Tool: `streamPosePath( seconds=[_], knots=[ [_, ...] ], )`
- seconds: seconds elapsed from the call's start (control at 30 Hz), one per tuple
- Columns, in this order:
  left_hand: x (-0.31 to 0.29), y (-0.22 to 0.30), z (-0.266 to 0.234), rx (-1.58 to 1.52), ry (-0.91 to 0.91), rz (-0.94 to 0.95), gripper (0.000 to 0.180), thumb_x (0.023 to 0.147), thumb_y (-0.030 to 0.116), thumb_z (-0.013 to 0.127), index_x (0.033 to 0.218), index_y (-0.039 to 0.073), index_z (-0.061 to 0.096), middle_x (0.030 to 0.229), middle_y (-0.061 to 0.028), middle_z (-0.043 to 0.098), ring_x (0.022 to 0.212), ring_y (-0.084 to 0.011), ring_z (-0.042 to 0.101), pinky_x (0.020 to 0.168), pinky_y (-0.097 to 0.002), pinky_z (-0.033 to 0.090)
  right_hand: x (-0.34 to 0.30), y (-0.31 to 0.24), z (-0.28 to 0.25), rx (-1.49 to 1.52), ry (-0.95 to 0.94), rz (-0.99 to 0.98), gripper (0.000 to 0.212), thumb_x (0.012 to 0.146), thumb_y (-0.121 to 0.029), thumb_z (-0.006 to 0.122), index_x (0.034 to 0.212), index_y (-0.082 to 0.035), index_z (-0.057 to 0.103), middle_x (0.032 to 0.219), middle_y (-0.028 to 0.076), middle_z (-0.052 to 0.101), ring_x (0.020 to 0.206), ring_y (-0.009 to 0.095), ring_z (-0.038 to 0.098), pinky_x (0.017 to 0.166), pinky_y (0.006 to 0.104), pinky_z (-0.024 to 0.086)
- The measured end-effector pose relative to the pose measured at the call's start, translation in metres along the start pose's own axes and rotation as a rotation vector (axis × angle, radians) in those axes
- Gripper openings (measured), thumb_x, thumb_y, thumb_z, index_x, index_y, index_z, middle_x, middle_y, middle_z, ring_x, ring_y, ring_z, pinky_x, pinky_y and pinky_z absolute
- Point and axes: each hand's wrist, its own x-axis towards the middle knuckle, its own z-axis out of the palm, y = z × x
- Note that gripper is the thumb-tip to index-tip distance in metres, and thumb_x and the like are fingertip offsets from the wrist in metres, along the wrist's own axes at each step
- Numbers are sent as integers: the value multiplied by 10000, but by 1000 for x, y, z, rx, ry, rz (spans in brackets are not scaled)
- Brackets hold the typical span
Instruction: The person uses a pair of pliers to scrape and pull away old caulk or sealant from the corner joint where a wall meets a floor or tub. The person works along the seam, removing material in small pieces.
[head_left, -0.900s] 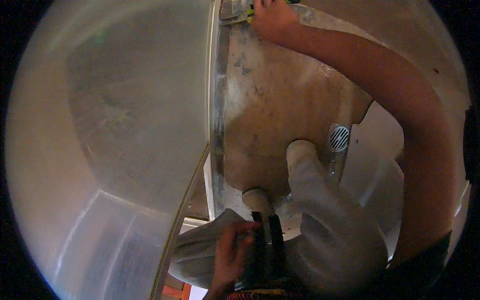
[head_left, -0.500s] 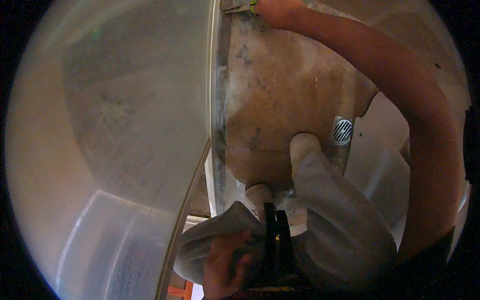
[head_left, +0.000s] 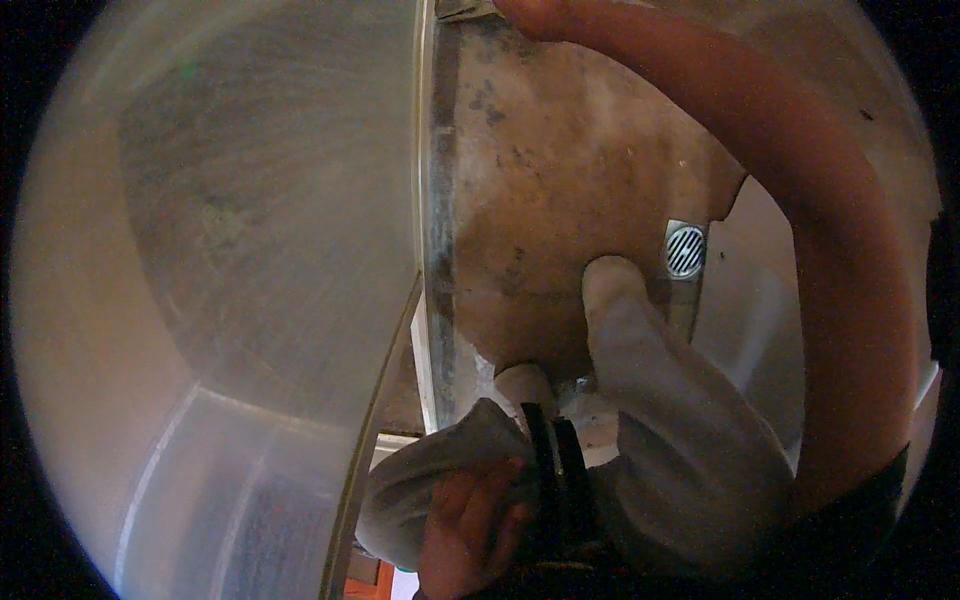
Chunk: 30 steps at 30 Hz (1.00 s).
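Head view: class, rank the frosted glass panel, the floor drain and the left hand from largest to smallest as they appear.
1. Frosted glass panel, filling the picture's left half.
2. Left hand, gripping grey trouser cloth; it sits close to the camera, so it looks larger than it is.
3. Floor drain, smallest.

A worn, brown-stained concrete floor (head_left: 560, 200) fills the middle, mottled with dark patches. Set into it at its right edge is a small round metal drain grate (head_left: 685, 250) with slotted bars. Left of the grate stands a tall frosted translucent panel (head_left: 240, 260) in a pale metal frame. Right of the grate lies a smooth pale grey surface (head_left: 750, 320), softly lit
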Motion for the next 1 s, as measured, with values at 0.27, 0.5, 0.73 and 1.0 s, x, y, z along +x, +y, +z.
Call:
streamPosePath(
  seconds=[0.27, 0.5, 0.73, 1.0],
  knots=[
    [24, 1, -2, 73, 6, 178, 348, 774, 97, 576, 1110, 39, 509, 1017, -168, 551, 904, -344, 527, 810, -413, 419, 4, -12, 24, 80, -35, 37, 189, 794, -116, 521, 902, -10, 634, 877, 140, 644, 816, 256, 628, 680, 375, 502],
    [21, 9, 5, 208, -37, 91, 393, 790, 132, 581, 1165, 62, 484, 1091, -168, 524, 968, -346, 511, 845, -432, 408, -5, -12, 67, 283, 207, 159, 246, 745, -179, 614, 928, -16, 599, 850, 143, 633, 798, 280, 613, 696, 375, 487],
    [11, 9, 8, 255, -45, 2, 433, 789, 151, 594, 1194, 82, 460, 1110, -164, 510, 990, -357, 492, 883, -449, 380, -20, 2, 67, 279, 133, 53, 351, 666, -196, 616, 960, -19, 542, 859, 192, 624, 797, 336, 620, 700, 440, 498],
    [25, 18, 7, 332, -49, 185, 400, 790, 176, 598, 1154, 49, 491, 1072, -156, 549, 965, -331, 519, 867, -419, 399, -40, 15, 64, 940, -149, 46, 257, 641, -212, 593, 723, 30, 619, 742, 150, 636, 642, 301, 619, 566, 430, 500]
  ],
)
